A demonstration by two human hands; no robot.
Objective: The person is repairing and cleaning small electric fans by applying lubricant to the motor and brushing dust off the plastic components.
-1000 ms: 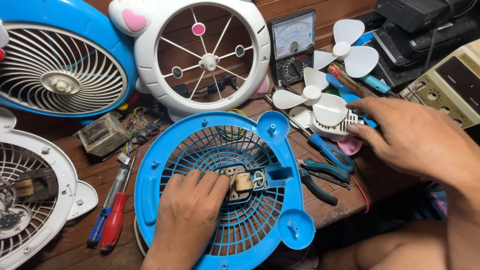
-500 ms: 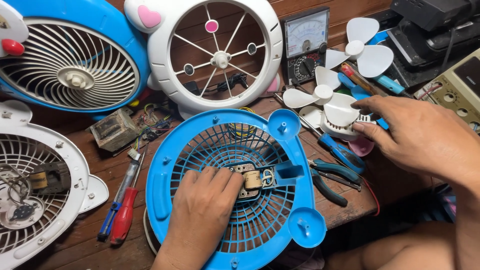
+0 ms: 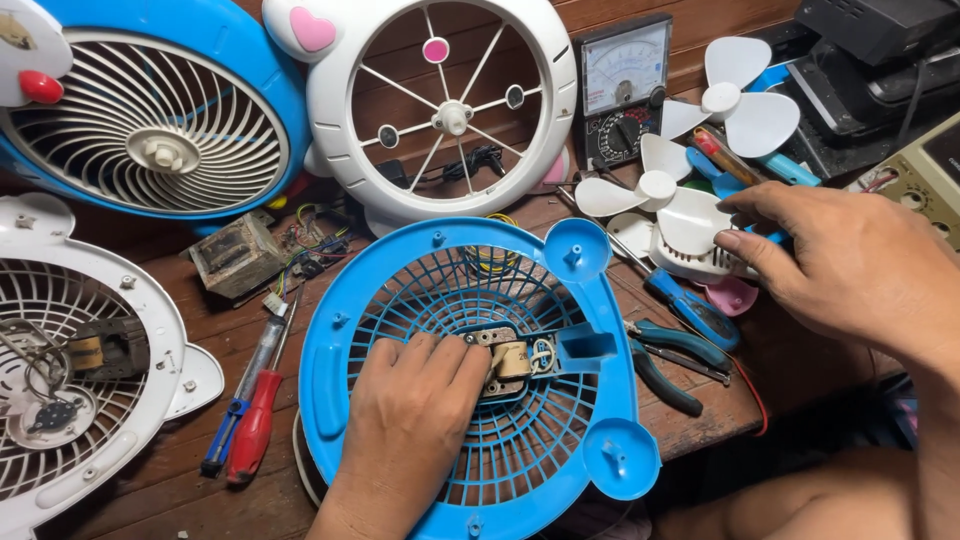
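A blue plastic fan grille [image 3: 420,290] with round ears lies flat on the wooden table. A small motor [image 3: 515,358] with copper winding sits at its centre. My left hand [image 3: 415,415] lies palm down on the grille, its fingertips against the motor. My right hand [image 3: 850,265] hovers at the right, fingers bent and apart. Its fingertips are at a white round part under a white fan blade [image 3: 650,190], and I see nothing gripped in it.
Green-handled pliers [image 3: 670,355] and a blue screwdriver [image 3: 695,310] lie right of the grille. Red and blue screwdrivers [image 3: 255,425] lie left, by a transformer [image 3: 235,255]. A multimeter [image 3: 620,90], white fan frame [image 3: 440,110], blue fan [image 3: 150,130] and white grille [image 3: 80,400] crowd the table.
My view has shifted a little, so everything sits further right in the picture. Both hands stay where they were on the grille and by the white blade.
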